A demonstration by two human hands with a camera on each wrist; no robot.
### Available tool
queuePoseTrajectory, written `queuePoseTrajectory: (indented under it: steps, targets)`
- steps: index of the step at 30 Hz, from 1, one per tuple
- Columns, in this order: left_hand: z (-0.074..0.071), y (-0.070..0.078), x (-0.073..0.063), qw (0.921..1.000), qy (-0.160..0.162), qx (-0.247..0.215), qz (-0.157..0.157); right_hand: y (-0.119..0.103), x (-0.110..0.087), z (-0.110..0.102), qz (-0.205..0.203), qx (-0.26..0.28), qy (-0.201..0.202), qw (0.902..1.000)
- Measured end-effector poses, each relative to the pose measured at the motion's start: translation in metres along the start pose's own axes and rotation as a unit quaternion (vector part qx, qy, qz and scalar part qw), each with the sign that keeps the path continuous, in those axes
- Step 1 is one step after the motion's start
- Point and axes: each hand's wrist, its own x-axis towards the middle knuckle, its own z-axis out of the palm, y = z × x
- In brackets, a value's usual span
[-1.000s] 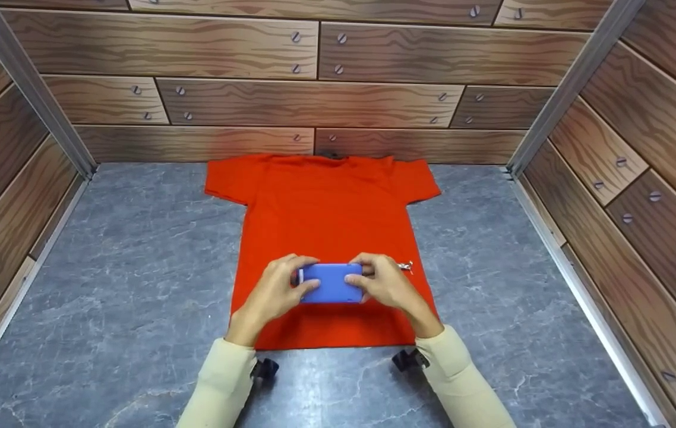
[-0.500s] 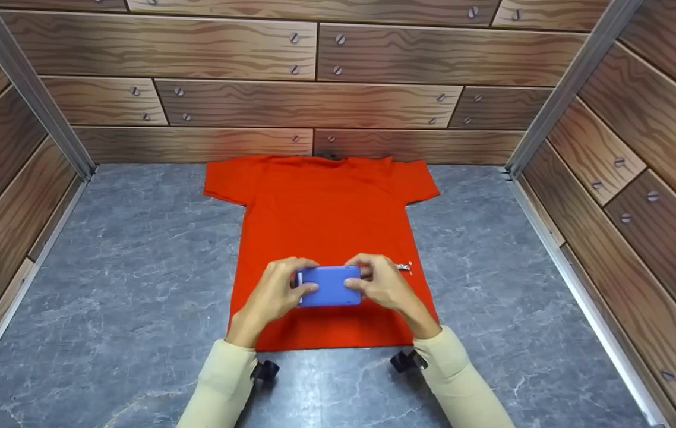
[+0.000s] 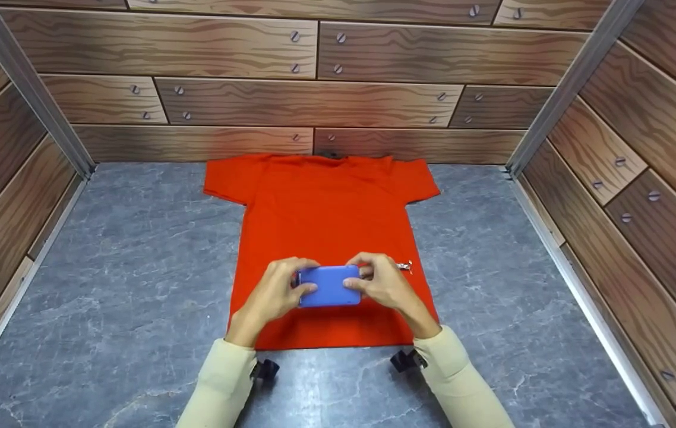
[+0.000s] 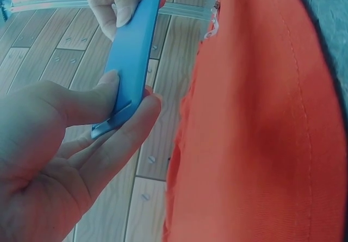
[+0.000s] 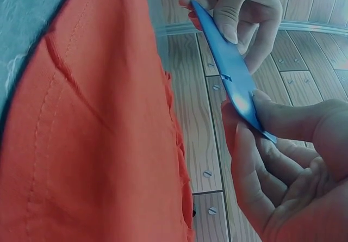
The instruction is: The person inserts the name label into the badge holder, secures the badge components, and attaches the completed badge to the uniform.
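Both hands hold a flat blue rectangular case [image 3: 329,292] in the air above an orange-red T-shirt [image 3: 320,220]. My left hand [image 3: 272,289] pinches its left end, thumb on the face towards me and fingers behind. At the opposite end, my right hand [image 3: 382,282] grips it the same way. Seen edge-on in the left wrist view, the blue case [image 4: 130,60] is thin, with a slot line near its end. The right wrist view shows a small notch along one edge of the case [image 5: 231,73]. Its exact kind I cannot tell.
A small silver metal item [image 3: 404,266] lies on the shirt beside my right hand. The shirt is spread flat on a grey marbled surface [image 3: 154,261], its collar by the wood-patterned back wall [image 3: 243,101]. Similar side walls [image 3: 653,220] stand left and right.
The blue case has dropped slightly in the head view and its left end shows less of a white strip. Both hands keep their grip and have barely moved.
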Motion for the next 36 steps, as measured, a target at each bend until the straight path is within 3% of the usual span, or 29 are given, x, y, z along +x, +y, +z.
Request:
queuePoseTrajectory:
  steps: [17,36]
  targets:
    - [0.0015,-0.0013,0.0,0.9999,-0.013,0.004,0.005,0.0017,0.0002,0.001,0.025,-0.005,0.001,0.9997]
    - [0.0032,-0.0028,0.0008,0.9999,-0.015,0.005,0.007,0.0007,-0.0004,0.0005,0.018,-0.023,0.007,0.9995]
